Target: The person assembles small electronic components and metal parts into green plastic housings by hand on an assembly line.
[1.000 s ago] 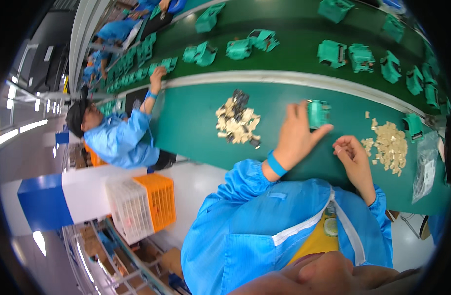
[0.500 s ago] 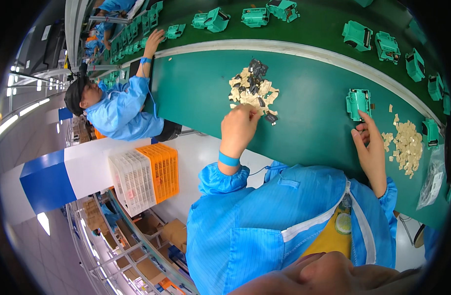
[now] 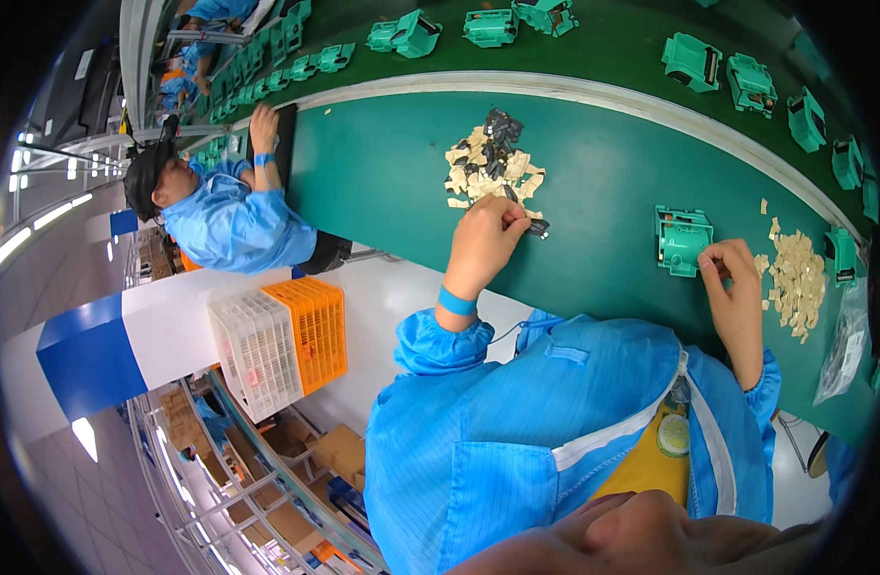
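Tabletop (image 3: 593,172), green: one.
Hands, forearms raised from 6 o'clock: two. Left hand (image 3: 483,244): fingertips pinched at the mixed pile's near edge; piece held, cannot tell. Right hand (image 3: 737,278): thumb and forefinger at a casing's edge; grip, cannot tell.
Piles: two. Cream-and-black pile (image 3: 491,163), left hand's 12 o'clock; cream pile (image 3: 798,286), right hand's 3 o'clock.
Tabletop casings, green: two. Near casing (image 3: 683,238), right hand's 10 o'clock; far casing (image 3: 841,256), cream pile's 2 o'clock.

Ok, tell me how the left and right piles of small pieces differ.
The left pile mixes cream and black pieces; the right pile looks all cream. The left pile's pieces look mostly larger than the right pile's. Both piles lie loose on the green tabletop.
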A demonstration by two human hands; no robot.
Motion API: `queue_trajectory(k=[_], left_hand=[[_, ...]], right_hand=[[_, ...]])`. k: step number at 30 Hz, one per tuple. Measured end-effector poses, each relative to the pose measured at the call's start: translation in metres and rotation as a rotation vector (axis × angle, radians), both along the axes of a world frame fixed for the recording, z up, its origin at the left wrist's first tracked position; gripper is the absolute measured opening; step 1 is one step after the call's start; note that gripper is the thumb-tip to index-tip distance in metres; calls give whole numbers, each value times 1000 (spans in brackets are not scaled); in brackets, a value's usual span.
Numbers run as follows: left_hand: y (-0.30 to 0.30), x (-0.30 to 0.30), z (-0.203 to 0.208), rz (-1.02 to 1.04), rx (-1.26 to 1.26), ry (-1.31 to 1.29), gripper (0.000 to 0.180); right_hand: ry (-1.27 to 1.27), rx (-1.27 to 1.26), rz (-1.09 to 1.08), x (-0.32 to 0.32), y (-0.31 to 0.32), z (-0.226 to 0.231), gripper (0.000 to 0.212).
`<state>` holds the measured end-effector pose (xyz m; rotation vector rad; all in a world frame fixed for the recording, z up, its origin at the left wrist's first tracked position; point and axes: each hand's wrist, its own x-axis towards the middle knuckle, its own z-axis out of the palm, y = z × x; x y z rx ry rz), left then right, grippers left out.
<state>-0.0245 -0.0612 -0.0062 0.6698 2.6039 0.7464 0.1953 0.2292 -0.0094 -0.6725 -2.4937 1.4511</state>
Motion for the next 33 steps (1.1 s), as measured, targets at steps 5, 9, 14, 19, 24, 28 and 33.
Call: queue_trajectory(k=[5,9,14,19,24,28,33], left_hand=[[6,1,9,39,70,-110,16],[7,-4,14,75,13,-160,17],[17,8,30,99,236,-367,16],[33,27,27,105,502,-514,14],[30,29,17,179,531,-496,14],[29,22,13,310,675,-355,15],[20,12,20,241,584,-168,18]], right_hand=[[129,326,-25,1,3,7,8],[156,185,-116,-3,1,23,11],[149,-430,202,-46,-16,35,15],[54,-664,288,-103,-59,7,22],[-57,-761,289,-113,-70,4,20],[-22,-615,266,-112,-76,-9,16],[212,-84,322,-114,-90,-19,19]])
